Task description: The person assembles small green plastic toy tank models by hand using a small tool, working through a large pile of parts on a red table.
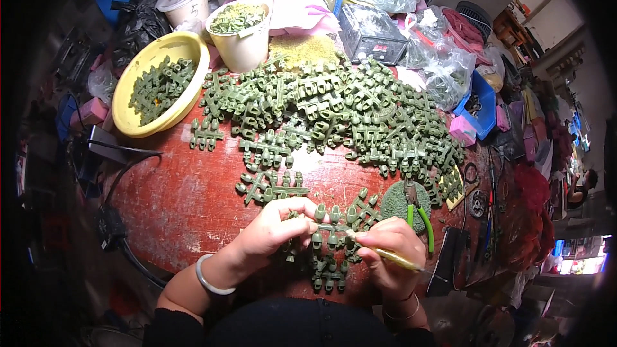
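Near the front of the table my left hand (277, 226) pinches the edge of a dark green branched piece (332, 227), which has small cup-shaped ends along a central bar. My right hand (393, 250), fingers closed, grips a slim yellow-handled tool (400, 259). The tool's thin metal end points down to the right, and its other end comes close to the branched piece; I cannot tell if they touch. More such pieces (329, 276) lie just below and beside my hands. A large heap of them (308, 99) spreads across the table behind.
Green-handled pliers (422, 217) rest on a round green pad (389, 200) to the right. A yellow basin (198, 77) holding similar pieces stands at the left, beside a white bucket (243, 48). A black box (373, 33), plastic bags (443, 71) and a blue tray (486, 99) line the back.
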`<state>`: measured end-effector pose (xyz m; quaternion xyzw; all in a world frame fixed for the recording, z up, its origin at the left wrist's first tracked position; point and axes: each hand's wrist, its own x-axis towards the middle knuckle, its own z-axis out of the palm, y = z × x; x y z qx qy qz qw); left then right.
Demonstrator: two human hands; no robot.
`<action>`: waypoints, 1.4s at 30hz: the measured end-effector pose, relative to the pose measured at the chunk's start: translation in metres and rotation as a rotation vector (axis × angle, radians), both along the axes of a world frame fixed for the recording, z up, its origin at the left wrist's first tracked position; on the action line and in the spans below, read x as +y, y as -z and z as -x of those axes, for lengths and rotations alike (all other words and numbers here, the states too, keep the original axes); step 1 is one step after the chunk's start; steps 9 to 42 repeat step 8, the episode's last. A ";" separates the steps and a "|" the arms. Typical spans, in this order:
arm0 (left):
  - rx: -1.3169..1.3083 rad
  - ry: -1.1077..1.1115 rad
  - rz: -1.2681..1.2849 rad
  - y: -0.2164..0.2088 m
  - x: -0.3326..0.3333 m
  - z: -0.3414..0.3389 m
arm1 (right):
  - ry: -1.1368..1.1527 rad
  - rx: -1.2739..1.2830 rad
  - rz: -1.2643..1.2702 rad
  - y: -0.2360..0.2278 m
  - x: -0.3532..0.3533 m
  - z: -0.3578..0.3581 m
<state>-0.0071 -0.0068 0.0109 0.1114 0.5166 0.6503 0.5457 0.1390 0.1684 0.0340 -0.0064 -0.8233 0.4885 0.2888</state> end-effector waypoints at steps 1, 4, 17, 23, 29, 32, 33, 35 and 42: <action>-0.001 0.003 -0.002 0.000 0.001 0.000 | 0.003 0.007 -0.026 0.003 0.000 0.000; -0.004 -0.004 -0.008 0.002 0.000 0.000 | 0.037 -0.048 -0.055 0.001 -0.002 0.000; -0.137 0.004 -0.001 0.008 -0.002 0.000 | -0.016 -0.128 0.194 0.001 0.006 -0.001; -0.137 0.004 -0.001 0.008 -0.002 0.000 | -0.016 -0.128 0.194 0.001 0.006 -0.001; -0.137 0.004 -0.001 0.008 -0.002 0.000 | -0.016 -0.128 0.194 0.001 0.006 -0.001; -0.137 0.004 -0.001 0.008 -0.002 0.000 | -0.016 -0.128 0.194 0.001 0.006 -0.001; -0.137 0.004 -0.001 0.008 -0.002 0.000 | -0.016 -0.128 0.194 0.001 0.006 -0.001; -0.137 0.004 -0.001 0.008 -0.002 0.000 | -0.016 -0.128 0.194 0.001 0.006 -0.001; -0.137 0.004 -0.001 0.008 -0.002 0.000 | -0.016 -0.128 0.194 0.001 0.006 -0.001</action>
